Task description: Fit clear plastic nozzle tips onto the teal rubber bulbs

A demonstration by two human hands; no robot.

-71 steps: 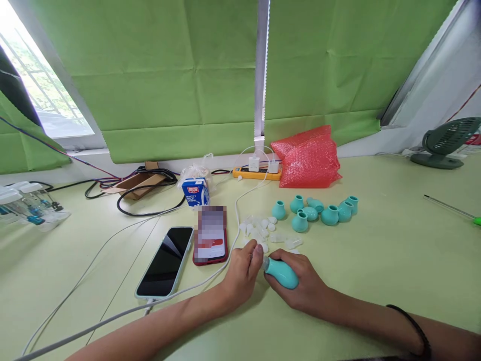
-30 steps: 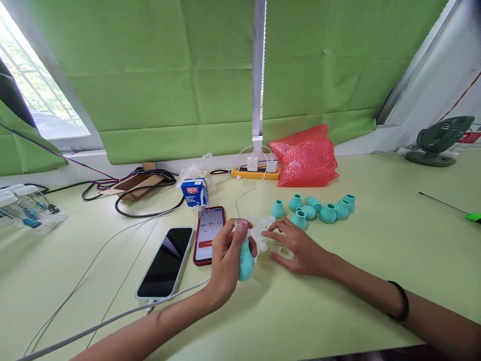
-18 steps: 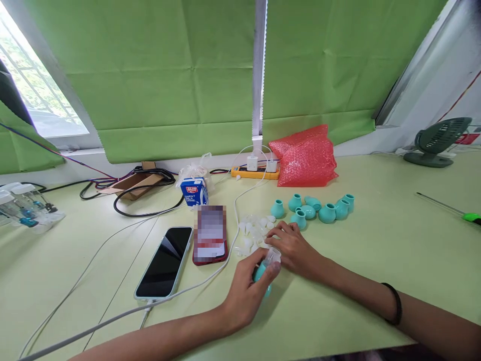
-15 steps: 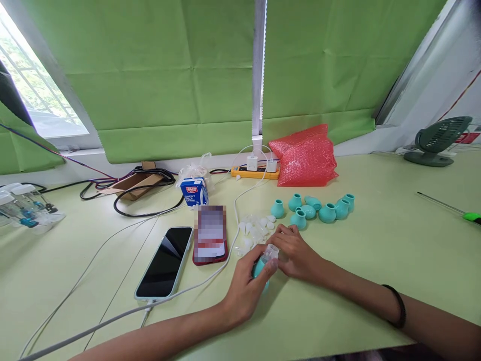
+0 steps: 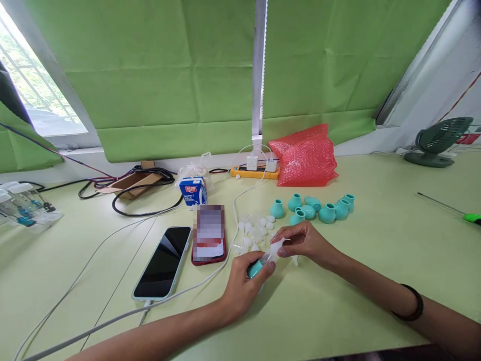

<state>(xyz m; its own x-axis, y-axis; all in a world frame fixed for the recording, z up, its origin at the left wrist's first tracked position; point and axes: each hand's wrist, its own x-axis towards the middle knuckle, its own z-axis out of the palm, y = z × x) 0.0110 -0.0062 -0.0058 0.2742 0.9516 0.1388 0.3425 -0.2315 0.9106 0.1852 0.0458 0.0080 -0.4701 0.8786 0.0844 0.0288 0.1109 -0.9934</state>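
My left hand (image 5: 244,283) is closed round a teal rubber bulb (image 5: 254,268), its clear neck pointing up and right. My right hand (image 5: 302,242) pinches a small clear plastic tip (image 5: 277,246) right at that neck. Just beyond my hands lies a heap of several clear plastic tips (image 5: 255,230). Behind it stand several more teal bulbs (image 5: 313,209) in a loose row.
A black phone (image 5: 163,262) on a white cable and a red-cased phone (image 5: 209,233) lie left of my hands. Further back are a milk carton (image 5: 193,191), a power strip (image 5: 255,173), red bubble wrap (image 5: 306,156), a cardboard box with cables (image 5: 131,184), a fan (image 5: 438,143) and a screwdriver (image 5: 451,204).
My left hand took the teal bulb over from the right. My right hand picked a clear tip from the heap and brought it to the bulb's neck.
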